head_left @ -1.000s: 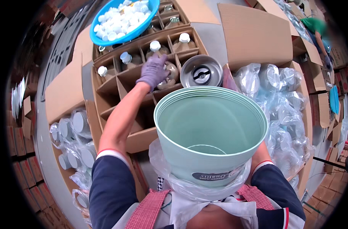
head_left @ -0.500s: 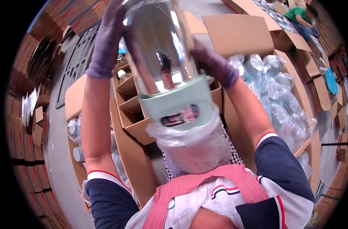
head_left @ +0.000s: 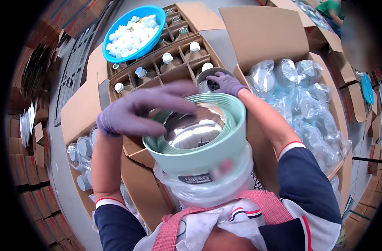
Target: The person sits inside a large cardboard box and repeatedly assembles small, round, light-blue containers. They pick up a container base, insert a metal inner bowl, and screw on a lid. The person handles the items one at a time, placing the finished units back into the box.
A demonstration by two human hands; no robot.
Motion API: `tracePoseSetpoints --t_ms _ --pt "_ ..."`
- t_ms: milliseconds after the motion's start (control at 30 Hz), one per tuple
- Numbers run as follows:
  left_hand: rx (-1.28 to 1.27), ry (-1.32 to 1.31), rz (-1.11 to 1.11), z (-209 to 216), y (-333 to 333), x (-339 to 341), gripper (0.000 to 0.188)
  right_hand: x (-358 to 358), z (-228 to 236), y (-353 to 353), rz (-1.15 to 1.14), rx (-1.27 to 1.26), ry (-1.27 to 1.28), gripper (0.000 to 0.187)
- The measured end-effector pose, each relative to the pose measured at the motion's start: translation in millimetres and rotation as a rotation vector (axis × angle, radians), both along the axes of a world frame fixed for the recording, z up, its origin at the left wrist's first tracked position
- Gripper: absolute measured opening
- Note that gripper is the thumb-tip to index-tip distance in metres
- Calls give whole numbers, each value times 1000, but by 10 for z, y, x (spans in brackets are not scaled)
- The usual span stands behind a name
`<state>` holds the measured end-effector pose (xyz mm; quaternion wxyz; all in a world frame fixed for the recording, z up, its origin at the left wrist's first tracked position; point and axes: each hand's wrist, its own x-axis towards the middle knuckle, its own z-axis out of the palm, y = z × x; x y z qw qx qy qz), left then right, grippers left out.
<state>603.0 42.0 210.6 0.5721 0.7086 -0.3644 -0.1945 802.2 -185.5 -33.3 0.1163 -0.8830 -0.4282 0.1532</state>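
Parts both hands — over a pale green tub [head_left: 178, 163] and onto a metal lid [head_left: 204, 85].

Spreads the left hand's [head_left: 134, 111] fingers wide above a mirrored vessel [head_left: 197, 134] nested inside the tub; touches the lid's dark middle with the right hand [head_left: 227, 84] — cannot tell how firmly — beside capped bottles [head_left: 168, 65].

There are two gloved hands [head_left: 137, 111]; one mint-green pail [head_left: 170, 161]; one blue basin [head_left: 147, 11]; one round metal piece [head_left: 203, 86]; four white-capped bottles [head_left: 167, 58]; one blue-capped bottle [head_left: 141, 72].

Dark label [head_left: 194, 179] on pale green container [head_left: 176, 162] — light lettering [head_left: 200, 178] (blurred) — pinkish print [head_left: 222, 168] just beside.
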Motion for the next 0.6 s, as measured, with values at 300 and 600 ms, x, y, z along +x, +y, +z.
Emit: tracePoseSetpoints --t_ms 300,600 --pt "-707 49 952 -366 -22 197 47 -561 2186 -14 -225 1081 707 45" --pt "-41 -421 617 119 -339 -271 70 -1130 2114 -272 33 1196 832 72"
